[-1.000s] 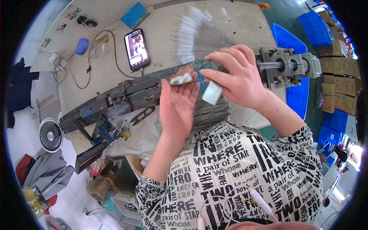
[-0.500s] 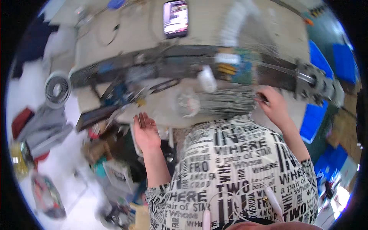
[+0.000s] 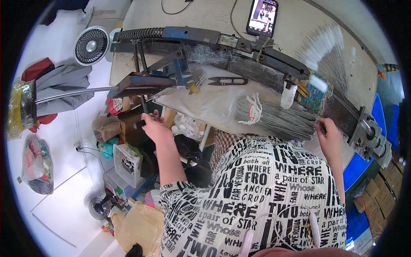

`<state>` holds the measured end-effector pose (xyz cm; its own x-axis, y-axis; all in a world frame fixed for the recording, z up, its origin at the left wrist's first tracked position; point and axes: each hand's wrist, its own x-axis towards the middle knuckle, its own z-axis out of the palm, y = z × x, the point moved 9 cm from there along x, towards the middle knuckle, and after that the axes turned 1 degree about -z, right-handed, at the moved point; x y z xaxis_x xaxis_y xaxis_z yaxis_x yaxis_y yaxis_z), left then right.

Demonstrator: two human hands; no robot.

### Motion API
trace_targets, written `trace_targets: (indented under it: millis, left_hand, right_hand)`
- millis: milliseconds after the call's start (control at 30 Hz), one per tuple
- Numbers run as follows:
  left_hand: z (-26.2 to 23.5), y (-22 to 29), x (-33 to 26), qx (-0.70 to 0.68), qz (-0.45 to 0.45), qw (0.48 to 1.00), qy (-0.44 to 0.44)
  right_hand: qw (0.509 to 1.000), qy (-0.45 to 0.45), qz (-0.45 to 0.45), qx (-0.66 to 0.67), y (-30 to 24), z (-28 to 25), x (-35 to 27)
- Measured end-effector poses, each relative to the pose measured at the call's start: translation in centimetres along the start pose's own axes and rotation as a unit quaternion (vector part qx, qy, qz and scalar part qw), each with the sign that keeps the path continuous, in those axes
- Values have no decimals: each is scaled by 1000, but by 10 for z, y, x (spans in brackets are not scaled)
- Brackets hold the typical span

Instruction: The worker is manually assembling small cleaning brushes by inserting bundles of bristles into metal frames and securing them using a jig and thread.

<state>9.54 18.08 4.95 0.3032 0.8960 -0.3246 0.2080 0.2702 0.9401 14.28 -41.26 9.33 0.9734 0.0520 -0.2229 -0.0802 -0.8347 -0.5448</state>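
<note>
grey thin wires make up the bundle of wires (image 3: 274,118) we work on. it lies flat on the tabletop (image 3: 214,17), just in front of our chest, on a sheet of clear plastic (image 3: 201,105). the wires are long, straight and stiff, packed side by side like dry grass. a white string (image 3: 255,112) is tied in a loop around the bundle near its left end.

our right hand (image 3: 329,136) touches the right end of the bundle. its grip is pressed together, fingertips on the wire ends, but we cannot tell if it really pinches them.

our left hand (image 3: 155,127) is off the edge of the tabletop, low on the left. its grip is curled around a small dark handle (image 3: 139,124) below the machine.

behind the bundle runs a long dark metal machine (image 3: 239,53), rusty and greasy, with bolts and a coiled spring (image 3: 139,33) at its left end. a small black pair of snips (image 3: 229,80) lies on the plastic near it. a white little bottle (image 3: 288,95) stands just beside the far side of the bundle. more wires, with pale tips, fan out (image 3: 321,51) past the machine. a phone (image 3: 262,16) with a lit screen lies farther back on the pale tabletop. a small round fan (image 3: 91,45) sits at the left.
</note>
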Motion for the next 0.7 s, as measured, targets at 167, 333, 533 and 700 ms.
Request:
trace_targets:
  millis: [167,333,533,700]
  left_hand:
    - [49,-35,-76,-35,-52,997,-51]
    - [141,-37,-180,27,-119,906,-406]
    - [225,62,-373,143,466,539,-687]
    - [207,-8,-303,151,76,703,-691]
  right_hand:
    - [992,62,34,109,31,-3,-11]
    - [873,168,164,427,40,-35,-27]
    - [823,175,-242,483,-87,-140,-10]
    - [896,111,-149,403,-117,-121,13]
